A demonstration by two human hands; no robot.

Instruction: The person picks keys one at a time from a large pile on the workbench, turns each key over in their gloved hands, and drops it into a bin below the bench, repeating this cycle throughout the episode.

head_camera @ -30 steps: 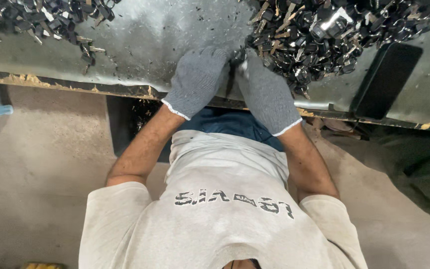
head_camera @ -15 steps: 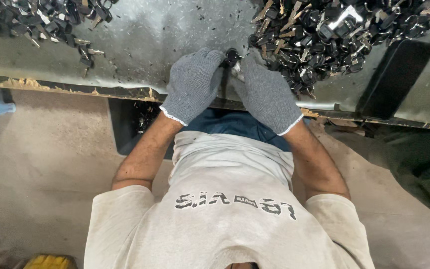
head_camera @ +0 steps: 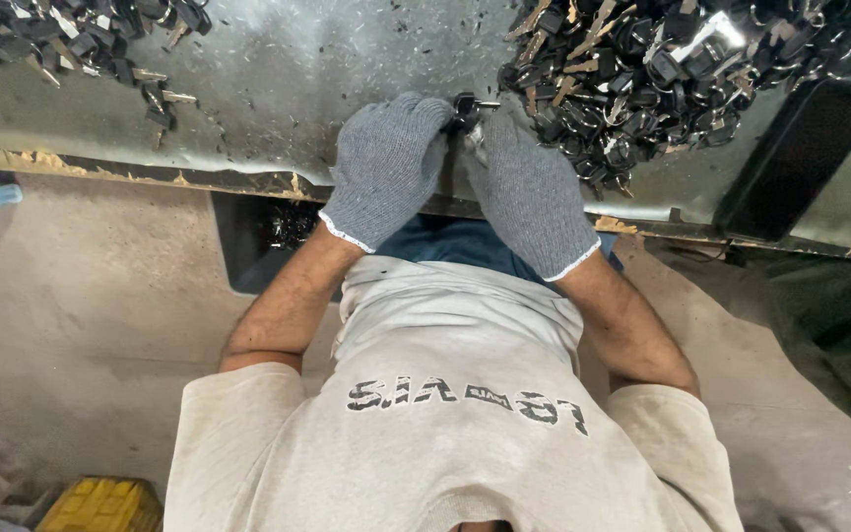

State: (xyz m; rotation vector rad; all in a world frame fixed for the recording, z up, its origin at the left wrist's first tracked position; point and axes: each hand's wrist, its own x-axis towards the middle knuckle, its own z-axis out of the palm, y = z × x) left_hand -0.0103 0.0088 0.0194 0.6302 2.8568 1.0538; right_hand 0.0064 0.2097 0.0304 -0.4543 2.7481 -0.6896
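Both hands wear grey knitted gloves and meet at the near edge of the scuffed grey metal surface (head_camera: pixel 288 89). The left hand (head_camera: pixel 386 167) is curled shut on a small black-headed metal key (head_camera: pixel 467 102), which pokes out between the two gloves. The right hand (head_camera: pixel 529 192) is also curled against it, though its grip is hidden. A large heap of black-headed keys (head_camera: pixel 662 69) lies just right; a smaller pile of keys (head_camera: pixel 71 34) sits far left.

Small dark key (head_camera: pixel 467 102) — now between gloved fingertips (head_camera: pixel 437 116)
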